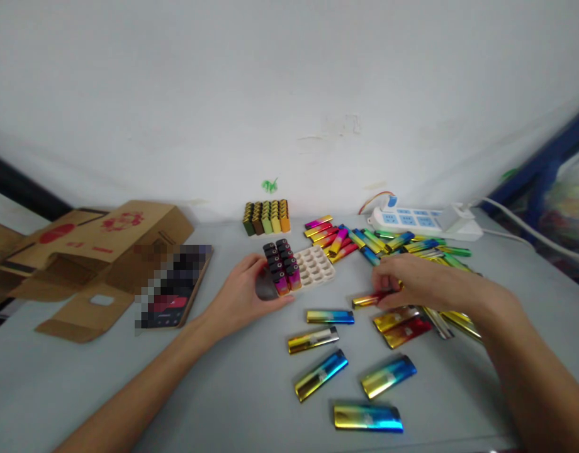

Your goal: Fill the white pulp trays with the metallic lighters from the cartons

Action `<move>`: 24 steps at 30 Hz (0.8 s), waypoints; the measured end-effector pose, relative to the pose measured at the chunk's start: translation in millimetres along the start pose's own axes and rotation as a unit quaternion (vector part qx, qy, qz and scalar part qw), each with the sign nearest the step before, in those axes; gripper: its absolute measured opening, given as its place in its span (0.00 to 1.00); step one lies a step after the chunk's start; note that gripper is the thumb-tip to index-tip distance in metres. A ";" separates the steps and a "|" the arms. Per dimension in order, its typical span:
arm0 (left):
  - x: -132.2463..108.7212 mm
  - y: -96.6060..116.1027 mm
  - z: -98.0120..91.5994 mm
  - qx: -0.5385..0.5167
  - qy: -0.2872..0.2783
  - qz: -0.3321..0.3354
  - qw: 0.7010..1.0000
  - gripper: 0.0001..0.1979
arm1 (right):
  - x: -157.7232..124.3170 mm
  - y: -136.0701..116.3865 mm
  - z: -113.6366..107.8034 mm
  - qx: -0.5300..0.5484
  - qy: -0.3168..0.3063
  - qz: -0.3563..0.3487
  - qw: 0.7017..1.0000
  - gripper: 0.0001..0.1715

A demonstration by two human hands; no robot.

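Note:
My left hand (245,290) is wrapped round the left end of a pale moulded tray (320,265), thumb in front and fingers behind. Two rows of upright pink-purple lighters (294,275) with black tops fill that end, while the cups to the right are bare. On the right, my right hand (419,281) is closed in a pinch on the right end of a red-and-gold lighter (364,301) low over the table; its fingertips are partly hidden. Gold-and-red lighters (405,327) lie just below this hand.
Several gold-and-blue lighters (367,417) lie scattered in front. A heap of shiny lighters (339,242) spreads behind my right hand. Against the wall stand a full block of lighters (265,218) and a power strip (407,219). A phone (176,289) and cardboard box (110,229) are left.

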State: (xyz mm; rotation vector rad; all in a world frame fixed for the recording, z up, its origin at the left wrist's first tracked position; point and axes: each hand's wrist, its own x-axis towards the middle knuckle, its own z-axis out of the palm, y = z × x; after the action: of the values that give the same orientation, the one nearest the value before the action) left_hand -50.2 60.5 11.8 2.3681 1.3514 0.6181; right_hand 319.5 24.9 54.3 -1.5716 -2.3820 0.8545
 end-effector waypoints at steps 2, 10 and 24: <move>-0.1 -0.2 0.4 0.001 0.001 0.004 1.000 0.29 | 2.9 -1.0 0.5 -0.010 -0.009 -0.008 1.000 0.05; -0.4 0.8 -0.4 -0.007 -0.006 0.010 1.000 0.30 | 21.4 -14.6 -3.9 0.058 0.099 -0.095 0.989 0.14; -0.4 -1.0 1.0 -0.009 -0.004 0.015 1.000 0.30 | 48.1 -53.0 44.6 0.565 0.119 -0.057 0.815 0.17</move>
State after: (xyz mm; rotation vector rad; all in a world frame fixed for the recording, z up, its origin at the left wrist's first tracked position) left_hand -50.6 60.5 10.4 2.3776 1.3036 0.6270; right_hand 237.4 35.9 38.0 -0.9076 -1.2437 1.5067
